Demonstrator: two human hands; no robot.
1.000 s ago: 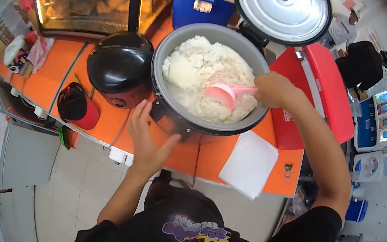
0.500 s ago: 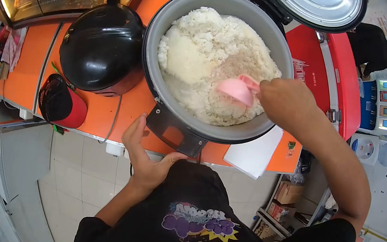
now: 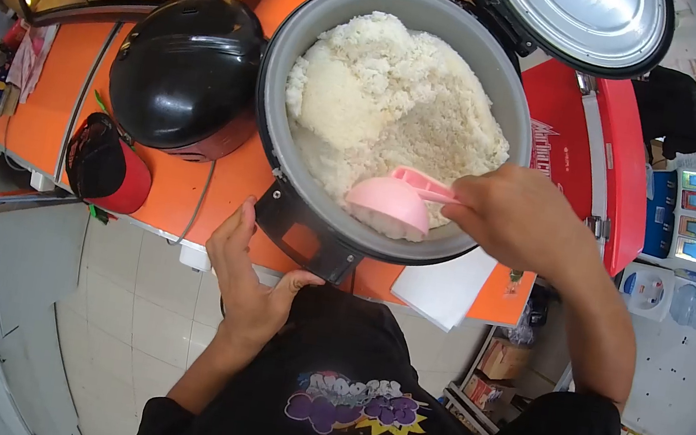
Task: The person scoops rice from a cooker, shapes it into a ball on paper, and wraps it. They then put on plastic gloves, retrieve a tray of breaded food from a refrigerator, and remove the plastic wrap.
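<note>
While the orange bench (image 3: pixel 42 112) runs below you, the big grey rice cooker (image 3: pixel 269 117) stands open on it, its lid (image 3: pixel 585 15) tipped back and white rice (image 3: pixel 384 89) heaped inside. A closed black cooker (image 3: pixel 186 75) sits just beside it. Your left hand (image 3: pixel 253 289) is spread and empty, near the rice cooker's front. Your right hand (image 3: pixel 512 218) is wrapped round the handle of the pink scoop (image 3: pixel 387 205), whose bowl rests on the rice at the near rim.

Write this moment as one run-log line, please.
right hand: grips pink plastic rice scoop at near rim of large grey cooker pot | white cooked rice: fills pot | left hand: open, beside pot's front, contact unclear
</note>
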